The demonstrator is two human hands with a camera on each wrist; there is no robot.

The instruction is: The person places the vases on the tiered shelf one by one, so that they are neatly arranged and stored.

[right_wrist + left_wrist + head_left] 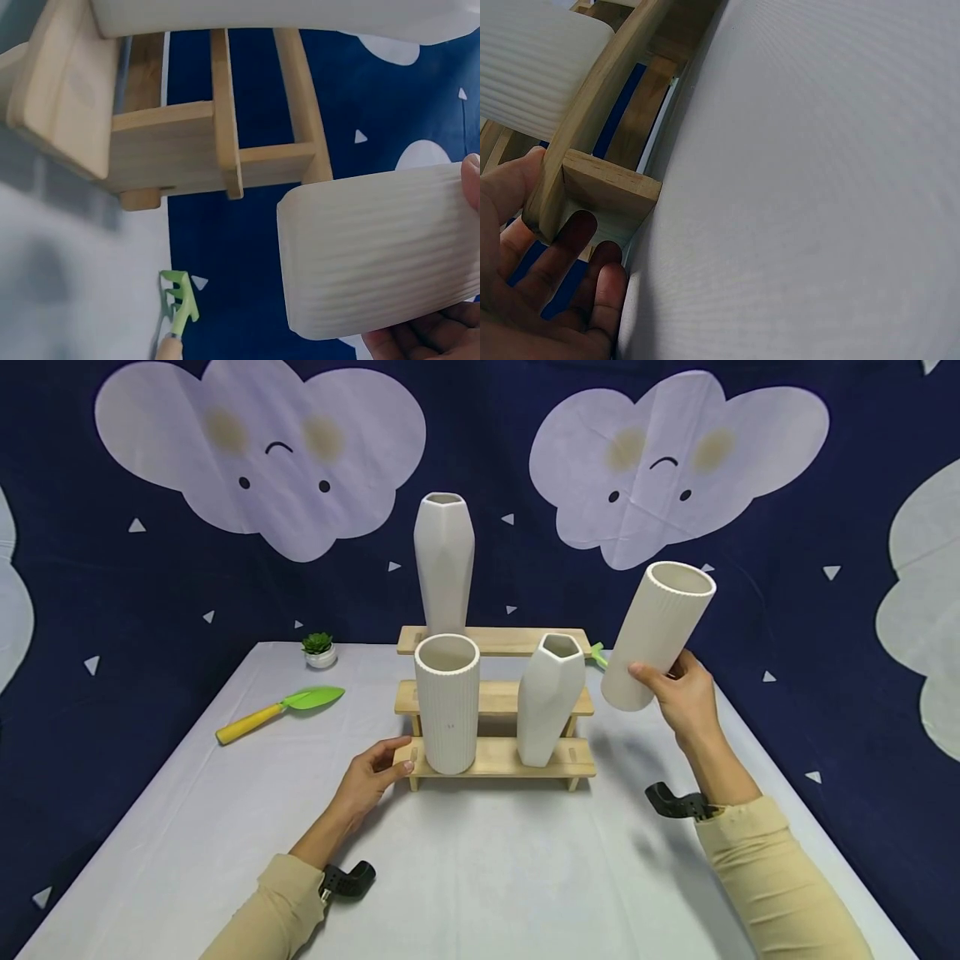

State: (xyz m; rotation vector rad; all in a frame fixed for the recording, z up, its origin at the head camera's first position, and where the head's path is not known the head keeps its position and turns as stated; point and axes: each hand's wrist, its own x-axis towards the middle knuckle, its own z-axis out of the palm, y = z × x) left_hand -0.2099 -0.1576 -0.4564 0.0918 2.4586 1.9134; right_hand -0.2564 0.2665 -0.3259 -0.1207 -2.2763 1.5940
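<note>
My right hand (688, 700) grips a white ribbed cylindrical vase (654, 631) low on its side, holding it tilted in the air right of a three-step wooden stand (497, 758). In the right wrist view the ribbed vase's base end points toward the stand, apart from it. At the stand's left end, my left hand (371, 777) pinches the lowest step, thumb on one side and fingers around the end in the left wrist view. That step bears another ribbed vase (447, 718) on the left and a faceted white vase (551, 702) on the right. A taller faceted vase (444, 564) stands on the top step.
A yellow-handled green trowel (281, 712) and a small potted succulent (320, 652) lie to the left on the white-covered table (480, 877). Behind the stand's right end is a green hand rake (180, 300). A dark blue cloud-print cloth (480, 427) rises behind the table.
</note>
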